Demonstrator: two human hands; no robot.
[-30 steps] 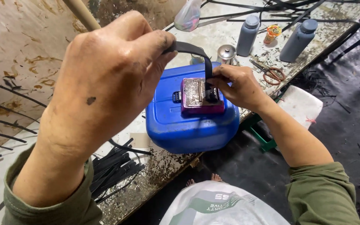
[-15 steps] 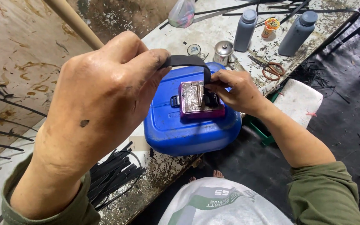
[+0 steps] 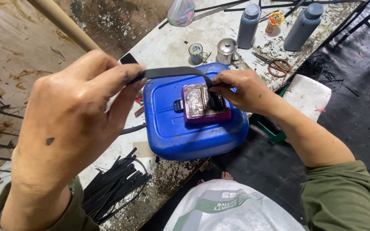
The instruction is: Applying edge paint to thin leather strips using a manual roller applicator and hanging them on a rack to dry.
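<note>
Left hand (image 3: pixel 71 128) pinches one end of black strip (image 3: pixel 172 72), raised taut. Right hand (image 3: pixel 240 90) pinches the other end down onto purple block (image 3: pixel 202 105) atop blue jug (image 3: pixel 189 132), which props it above the desk (image 3: pixel 168 47).

Bare bench top (image 3: pixel 168 47) beyond the blue canister (image 3: pixel 185 132); 2 grey bottles (image 3: pixel 248 25) and scissors (image 3: pixel 275 64) crowd its right.
</note>
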